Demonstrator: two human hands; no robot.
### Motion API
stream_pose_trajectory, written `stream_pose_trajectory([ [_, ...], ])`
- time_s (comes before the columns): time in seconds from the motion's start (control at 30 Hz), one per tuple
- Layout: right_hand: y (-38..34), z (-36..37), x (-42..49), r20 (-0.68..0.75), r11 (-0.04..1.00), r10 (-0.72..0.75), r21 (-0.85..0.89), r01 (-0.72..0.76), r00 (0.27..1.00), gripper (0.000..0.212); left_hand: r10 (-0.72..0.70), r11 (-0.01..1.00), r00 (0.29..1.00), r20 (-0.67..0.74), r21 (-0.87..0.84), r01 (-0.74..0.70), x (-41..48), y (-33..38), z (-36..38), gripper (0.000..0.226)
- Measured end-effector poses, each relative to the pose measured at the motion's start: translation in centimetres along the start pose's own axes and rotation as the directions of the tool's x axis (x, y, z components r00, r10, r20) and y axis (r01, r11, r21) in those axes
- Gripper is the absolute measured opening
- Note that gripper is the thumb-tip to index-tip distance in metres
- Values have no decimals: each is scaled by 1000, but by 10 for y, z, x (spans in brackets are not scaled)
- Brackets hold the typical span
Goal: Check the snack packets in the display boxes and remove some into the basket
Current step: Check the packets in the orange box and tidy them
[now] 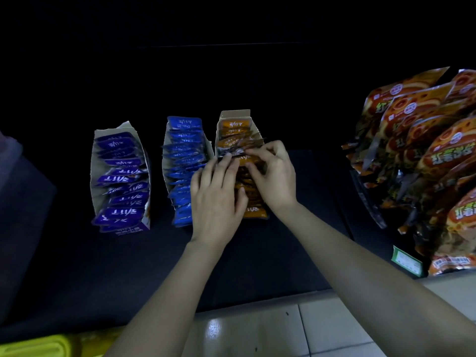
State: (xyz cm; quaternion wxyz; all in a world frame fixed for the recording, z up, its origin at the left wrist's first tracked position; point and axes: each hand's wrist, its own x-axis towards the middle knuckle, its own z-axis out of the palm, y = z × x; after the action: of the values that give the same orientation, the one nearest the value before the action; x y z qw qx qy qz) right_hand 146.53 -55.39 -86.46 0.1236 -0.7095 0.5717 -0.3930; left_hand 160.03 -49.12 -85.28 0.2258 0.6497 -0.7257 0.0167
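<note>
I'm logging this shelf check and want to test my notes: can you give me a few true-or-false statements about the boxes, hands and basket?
1. The left hand and the right hand are both at the orange box. True.
2. Four display boxes stand here. False: the shelf carries three, the purple box, the blue box and the orange box.
3. The right hand pinches an orange packet. True.
4. The yellow basket sits between the boxes. False: it lies at the lower left edge of the view, nearer than the shelf.
5. The large orange bags are stacked left of the boxes. False: they are on the right.
</note>
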Motion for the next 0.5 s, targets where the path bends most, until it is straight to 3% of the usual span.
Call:
stream_pose_trajectory([
  [0.13,1,1,3,-13,999,16,38,-15,1000,24,-13,995,989,150,97,-1,3,-1,4,60],
  [0.5,1,10,17,13,990,128,-56,-128,992,12,-10,993,992,127,119,-6,2,-2,6,55],
])
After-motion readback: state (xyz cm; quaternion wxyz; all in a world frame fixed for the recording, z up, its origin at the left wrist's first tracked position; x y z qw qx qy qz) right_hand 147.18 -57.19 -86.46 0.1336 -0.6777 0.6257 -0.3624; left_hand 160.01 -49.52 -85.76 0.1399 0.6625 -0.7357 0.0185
